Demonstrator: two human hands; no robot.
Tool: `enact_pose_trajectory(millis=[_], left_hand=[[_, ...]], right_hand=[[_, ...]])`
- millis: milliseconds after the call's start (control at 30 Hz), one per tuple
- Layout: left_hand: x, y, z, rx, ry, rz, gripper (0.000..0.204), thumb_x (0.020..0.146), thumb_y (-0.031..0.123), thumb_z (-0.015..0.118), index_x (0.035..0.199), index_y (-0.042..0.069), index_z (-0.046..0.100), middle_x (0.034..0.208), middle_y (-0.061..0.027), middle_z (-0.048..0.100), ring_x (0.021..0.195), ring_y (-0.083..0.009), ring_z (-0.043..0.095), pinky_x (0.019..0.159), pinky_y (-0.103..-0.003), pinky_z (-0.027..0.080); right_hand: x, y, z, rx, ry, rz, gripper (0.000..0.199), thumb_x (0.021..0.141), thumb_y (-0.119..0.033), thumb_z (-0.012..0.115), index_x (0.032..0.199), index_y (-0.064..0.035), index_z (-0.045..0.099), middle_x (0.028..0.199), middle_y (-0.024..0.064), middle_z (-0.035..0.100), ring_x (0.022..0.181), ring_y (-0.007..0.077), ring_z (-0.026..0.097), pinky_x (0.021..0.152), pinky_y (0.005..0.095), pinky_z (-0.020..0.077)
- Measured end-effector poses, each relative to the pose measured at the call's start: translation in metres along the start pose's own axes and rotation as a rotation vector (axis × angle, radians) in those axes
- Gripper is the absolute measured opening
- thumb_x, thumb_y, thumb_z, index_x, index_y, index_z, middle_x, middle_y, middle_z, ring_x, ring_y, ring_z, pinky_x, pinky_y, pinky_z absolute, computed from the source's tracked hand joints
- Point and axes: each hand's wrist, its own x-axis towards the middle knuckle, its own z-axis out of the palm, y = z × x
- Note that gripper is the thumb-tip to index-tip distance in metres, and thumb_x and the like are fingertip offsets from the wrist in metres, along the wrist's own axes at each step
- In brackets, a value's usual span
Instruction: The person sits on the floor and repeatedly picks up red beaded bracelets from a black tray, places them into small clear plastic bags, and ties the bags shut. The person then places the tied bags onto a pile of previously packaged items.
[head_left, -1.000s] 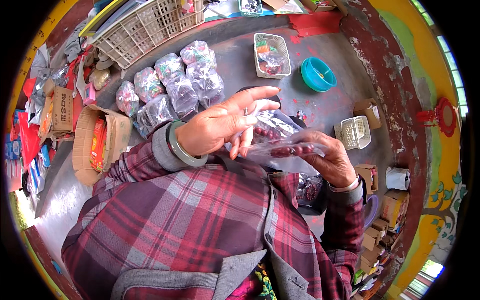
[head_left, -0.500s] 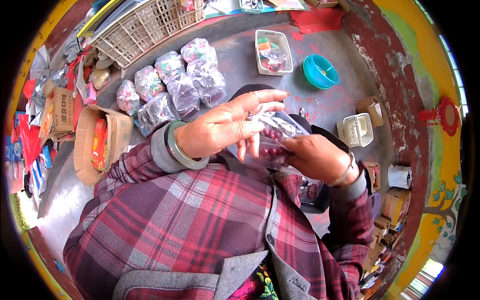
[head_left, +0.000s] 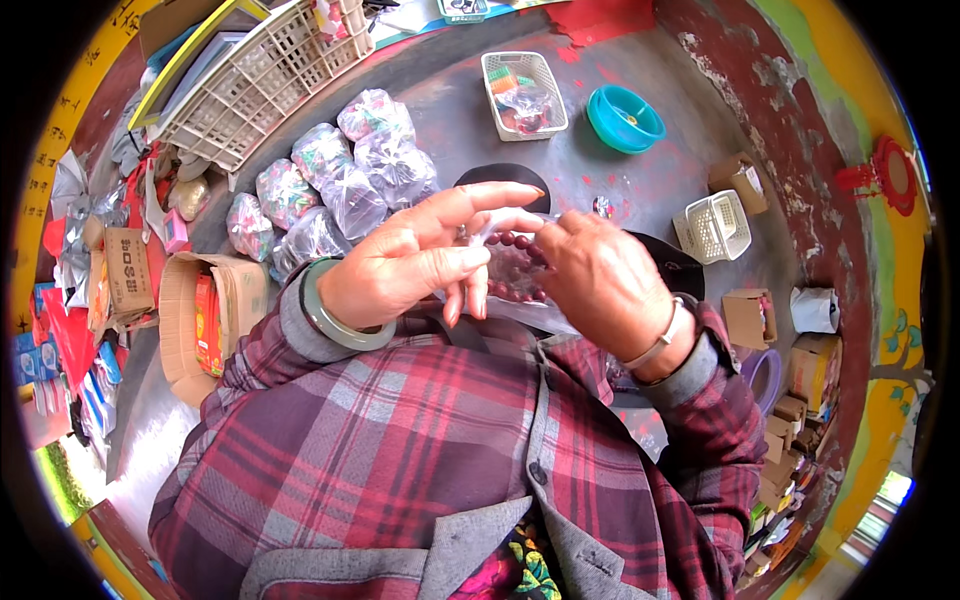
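A clear plastic bag (head_left: pixel 535 316) with dark red round beads (head_left: pixel 512 275) in it hangs in front of my chest, between my hands. My left hand (head_left: pixel 395 265), a pale green bangle at its wrist, pinches the bag's upper edge between thumb and a bent finger while the index finger stays stretched out. From the other side my right hand (head_left: pixel 612 285), with a silver-coloured bangle, has its fingers bent down on the bag's top edge. Its fingertips are partly hidden behind the knuckles.
Several filled clear bags (head_left: pixel 350 195) stand on the floor at the left, beside an open cardboard box (head_left: pixel 180 330). Ahead are a white basket (head_left: pixel 552 75) and a turquoise basin (head_left: pixel 625 118). Another white basket (head_left: pixel 712 228) and small cartons (head_left: pixel 750 318) sit at the right.
My right hand has moved left and up along the bag, from its right side to its top edge beside my left fingers. The left hand has shifted slightly left and down in view.
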Motion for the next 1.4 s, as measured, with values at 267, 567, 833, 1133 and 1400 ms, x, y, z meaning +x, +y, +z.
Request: enact_pose_trajectory(millis=[267, 567, 833, 1133, 1400], left_hand=[[0.002, 0.002, 0.008, -0.011, -0.046, -0.048, 0.057, 0.088, 0.014, 0.044, 0.137, 0.0, 0.018, 0.131, -0.0256, 0.036, 0.068, -0.0123, 0.057, 0.055, -0.018, 0.047], [0.005, 0.006, 0.011, 0.029, -0.012, -0.012, 0.059, 0.084, 0.01, 0.046, 0.135, -0.003, 0.02, 0.128, -0.0308, 0.036, 0.073, -0.014, 0.059, 0.056, -0.019, 0.048], [0.003, 0.002, 0.001, 0.14, 0.035, -0.012, 0.062, 0.082, 0.015, 0.052, 0.133, -0.006, 0.024, 0.122, -0.0336, 0.04, 0.071, -0.0162, 0.059, 0.055, -0.021, 0.048], [0.006, 0.005, -0.005, 0.194, 0.045, -0.022, 0.058, 0.082, 0.017, 0.051, 0.13, -0.006, 0.029, 0.119, -0.0317, 0.043, 0.066, -0.016, 0.055, 0.055, -0.021, 0.045], [0.008, 0.008, -0.005, 0.2, 0.11, -0.04, 0.057, 0.082, 0.02, 0.054, 0.129, -0.004, 0.032, 0.116, -0.0288, 0.046, 0.06, -0.0166, 0.054, 0.053, -0.021, 0.044]], right_hand=[[-0.014, 0.005, 0.056, 0.182, 0.038, 0.011, 0.015, 0.078, -0.008, 0.051, 0.091, -0.0014, 0.052, 0.079, 0.0173, 0.055, 0.066, 0.0312, 0.06, 0.056, 0.0387, 0.0486], [-0.054, 0.046, -0.015, 0.55, 0.128, -0.005, 0.019, 0.079, -0.007, 0.056, 0.096, 0.0001, 0.058, 0.088, 0.0158, 0.059, 0.078, 0.025, 0.06, 0.067, 0.0313, 0.0488], [-0.245, 0.174, -0.032, 0.833, 0.849, 0.804, 0.02, 0.087, -0.015, 0.054, 0.102, -0.003, 0.06, 0.089, 0.0034, 0.063, 0.079, 0.0097, 0.059, 0.069, 0.0203, 0.045], [-0.386, 0.24, 0.261, 1.151, 0.529, 1.652, 0.035, 0.074, -0.017, 0.067, 0.104, -0.0019, 0.059, 0.086, 0.0056, 0.062, 0.068, 0.0135, 0.059, 0.052, 0.0247, 0.0462], [-0.39, 0.232, 0.37, 0.586, 0.072, 1.781, 0.067, 0.062, -0.028, 0.074, 0.118, -0.0019, 0.05, 0.114, 0.0162, 0.057, 0.107, 0.0272, 0.054, 0.091, 0.0326, 0.0418]])
